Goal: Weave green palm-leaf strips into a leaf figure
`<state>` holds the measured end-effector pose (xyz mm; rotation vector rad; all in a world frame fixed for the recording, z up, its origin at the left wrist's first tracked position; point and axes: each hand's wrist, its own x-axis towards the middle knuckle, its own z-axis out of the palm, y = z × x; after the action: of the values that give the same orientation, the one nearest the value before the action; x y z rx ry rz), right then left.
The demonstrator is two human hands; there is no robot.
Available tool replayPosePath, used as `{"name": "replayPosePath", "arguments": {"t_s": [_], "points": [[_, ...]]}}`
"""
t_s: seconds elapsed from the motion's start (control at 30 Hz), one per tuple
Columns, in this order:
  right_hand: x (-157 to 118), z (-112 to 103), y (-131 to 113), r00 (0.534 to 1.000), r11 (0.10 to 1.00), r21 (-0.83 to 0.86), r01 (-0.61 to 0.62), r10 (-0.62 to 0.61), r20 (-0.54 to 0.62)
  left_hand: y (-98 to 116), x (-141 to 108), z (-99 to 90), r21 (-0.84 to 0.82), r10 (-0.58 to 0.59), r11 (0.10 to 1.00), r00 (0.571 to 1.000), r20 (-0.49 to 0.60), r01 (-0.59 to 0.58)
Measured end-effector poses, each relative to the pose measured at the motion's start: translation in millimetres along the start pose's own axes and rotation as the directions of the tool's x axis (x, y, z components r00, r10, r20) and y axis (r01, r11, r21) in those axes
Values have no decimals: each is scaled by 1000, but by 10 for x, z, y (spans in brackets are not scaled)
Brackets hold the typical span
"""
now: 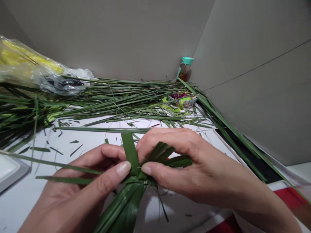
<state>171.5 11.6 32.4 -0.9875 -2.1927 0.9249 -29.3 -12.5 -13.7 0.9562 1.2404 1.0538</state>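
Head view: from my remote seat I see two bare hands pinching a knotted bundle of flat green leaf strips [134, 191] between them, over a white tabletop [16, 210].
My left hand [89, 187] has thumb and fingers closed on the bundle beside its broad upright strip, two thin blades crossing the palm; my right hand [187, 165] clamps the other side, short ends fanning out above its thumb. Beyond lie a loose heap of long green leaves [121, 94], a clear plastic bag with yellow contents [43, 68] and a turquoise-lidded transparent bottle [186, 69] near the grey wall [121, 38].
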Motion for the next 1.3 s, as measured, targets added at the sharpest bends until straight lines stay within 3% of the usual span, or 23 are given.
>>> {"name": "replayPosePath", "arguments": {"t_s": [0.23, 0.4, 0.6, 0.77, 1.1, 1.3], "points": [[-8, -22, 14, 999, 999, 23, -29, 29, 27, 2, -4, -37, 130, 85, 988, 996, -5, -84], [-2, -30, 27, 998, 998, 22, -62, 61, 24, 0, 1, -31, 30, 5, 1000, 1000, 11, -5], [13, -30, 36, 1000, 1000, 14, -9, 8, 29, 19, 3, 44, -81, -11, 997, 1000, 6, 11], [10, -54, 51, 998, 1000, 8, 14, -14, 62, 31, -5, 115, -221, -112, 968, 992, 50, 120], [29, -64, 96, 995, 999, 26, 36, -38, 92, -19, -31, 67, -124, -16, 992, 1000, -1, 16], [24, -44, 85, 998, 1000, 16, -15, 14, 59, -30, -36, 54, -120, -34, 992, 999, 33, 38]]}}
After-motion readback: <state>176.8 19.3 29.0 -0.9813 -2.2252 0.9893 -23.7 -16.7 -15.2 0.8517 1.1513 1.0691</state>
